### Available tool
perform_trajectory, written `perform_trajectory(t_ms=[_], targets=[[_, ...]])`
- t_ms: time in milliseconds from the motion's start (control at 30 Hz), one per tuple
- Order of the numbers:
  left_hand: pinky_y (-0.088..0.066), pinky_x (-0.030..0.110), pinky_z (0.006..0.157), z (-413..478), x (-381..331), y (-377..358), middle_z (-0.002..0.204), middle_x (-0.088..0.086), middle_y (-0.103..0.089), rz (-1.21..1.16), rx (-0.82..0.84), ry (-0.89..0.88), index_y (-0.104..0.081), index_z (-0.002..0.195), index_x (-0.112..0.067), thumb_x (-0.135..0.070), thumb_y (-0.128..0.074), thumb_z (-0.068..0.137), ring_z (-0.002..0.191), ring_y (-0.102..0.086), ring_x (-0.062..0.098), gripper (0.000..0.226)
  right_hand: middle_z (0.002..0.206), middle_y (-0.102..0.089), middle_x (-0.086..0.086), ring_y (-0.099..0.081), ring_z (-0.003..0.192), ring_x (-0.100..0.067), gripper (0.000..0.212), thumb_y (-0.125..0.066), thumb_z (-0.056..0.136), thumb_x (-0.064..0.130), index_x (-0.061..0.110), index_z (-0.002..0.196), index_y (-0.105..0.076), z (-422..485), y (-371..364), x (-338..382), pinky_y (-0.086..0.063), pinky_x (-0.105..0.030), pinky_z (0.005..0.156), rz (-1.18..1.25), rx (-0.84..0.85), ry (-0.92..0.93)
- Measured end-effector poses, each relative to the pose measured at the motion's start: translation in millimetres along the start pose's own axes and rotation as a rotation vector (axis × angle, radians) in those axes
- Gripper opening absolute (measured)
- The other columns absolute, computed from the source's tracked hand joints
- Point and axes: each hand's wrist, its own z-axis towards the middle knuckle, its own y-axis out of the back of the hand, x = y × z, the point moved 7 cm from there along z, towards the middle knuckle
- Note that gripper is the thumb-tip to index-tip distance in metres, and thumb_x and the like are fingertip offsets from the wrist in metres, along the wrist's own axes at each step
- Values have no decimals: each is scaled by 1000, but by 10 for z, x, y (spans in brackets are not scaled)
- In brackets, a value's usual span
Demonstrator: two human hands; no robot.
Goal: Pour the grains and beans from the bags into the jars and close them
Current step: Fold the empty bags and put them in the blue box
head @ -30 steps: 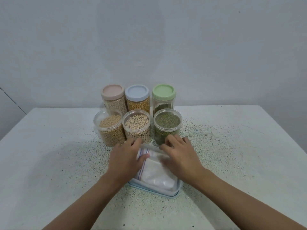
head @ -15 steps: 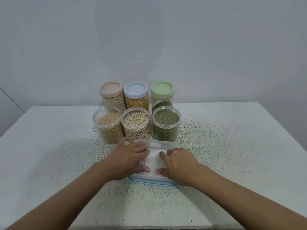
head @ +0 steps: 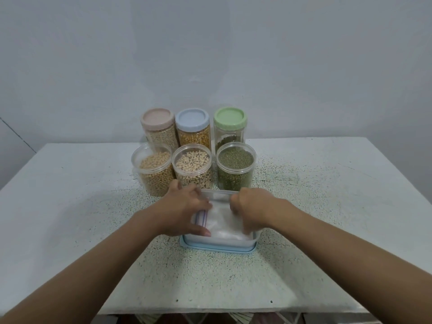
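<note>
A clear zip bag (head: 222,222) with white contents lies in a shallow clear container (head: 218,244) with a pale blue base. My left hand (head: 184,210) rests on the bag's left side by its striped zip. My right hand (head: 251,208) curls over the bag's right side, fingers bent down into it. Behind stand three jars with clear lids: soybeans (head: 153,169), black-eyed peas (head: 192,166) and green mung beans (head: 235,164). Further back are three taller jars with a pink lid (head: 157,118), a blue lid (head: 192,118) and a green lid (head: 230,118).
The speckled white table (head: 327,206) runs to a grey wall behind the jars. Its front edge (head: 210,311) is near me, with patterned floor below it.
Both hands have drawn back from the container's far edge toward me over the bag. The right hand's fingers have curled from flat into a bent grip.
</note>
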Motion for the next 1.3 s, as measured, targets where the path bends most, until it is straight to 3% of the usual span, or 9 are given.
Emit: perform_trajectory(t_ms=[167,400,533,667,767,867,1000,1133,1300], targets=[[-14,35,100,-99,39,-21,154,-23,-44,-56,-39,-49,-46,149,-39,-78,-46,87,132,-34,6,73,118,-61,-9,-65,105,-27,54,-87,78,27,11,122,-58,29,-138,20,-55,-36,83,-112,-9,-22],[-19,37,94,-21,-21,-48,145,-19,-53,47,-92,1,-52,145,-35,-72,-62,83,122,-37,11,73,114,-60,-7,-64,104,-28,29,-71,87,18,12,115,-65,-39,-184,10,-50,-35,76,-66,-171,39],[-39,34,90,-103,124,-14,126,-16,-57,-273,-285,7,-66,125,-37,-72,-74,70,108,-40,5,65,110,-61,0,-55,105,-22,44,-80,74,13,18,116,-70,-184,-126,-138,-49,-37,84,130,-442,92],[-43,22,81,-239,255,-83,115,-22,-46,-574,-409,165,-64,112,-41,-77,-72,68,102,-44,-9,58,111,-45,9,-48,96,-12,41,-75,87,34,25,120,-52,-327,-133,-501,-40,-27,77,507,-646,-145],[-41,16,70,-314,257,-160,118,-19,-45,-694,-544,335,-53,124,-37,-68,-70,75,84,-52,-3,60,123,-46,2,-56,98,-16,61,-75,88,41,21,134,-41,-222,-369,-701,-49,-32,80,790,-495,-320],[-47,23,64,-366,326,-310,119,-9,-50,-778,-611,533,-49,132,-35,-53,-80,78,74,-58,7,65,109,-62,-3,-63,84,-15,39,-70,94,34,18,125,-51,-115,-684,-693,-55,-31,69,1137,-316,-366],[-60,36,68,-334,348,-451,110,-10,-65,-933,-555,606,-60,128,-33,-51,-83,77,74,-69,13,59,100,-64,-5,-60,80,-19,13,-54,103,26,15,111,-55,-108,-722,-659,-53,-37,70,1145,-367,-325],[-60,32,61,-311,286,-351,113,-11,-64,-1041,-578,581,-64,129,-32,-51,-87,72,68,-71,17,64,98,-65,-9,-61,91,-29,19,-41,107,27,12,98,-50,-234,-546,-768,-50,-42,76,1136,-519,-296],[-52,22,55,-48,-59,-40,113,-9,-60,-1012,-604,471,-66,123,-31,-41,-87,76,89,-68,16,52,95,-63,-8,-52,78,-18,21,-37,107,25,16,91,-47,-327,-534,-1197,-41,-34,67,1187,-499,-363]])
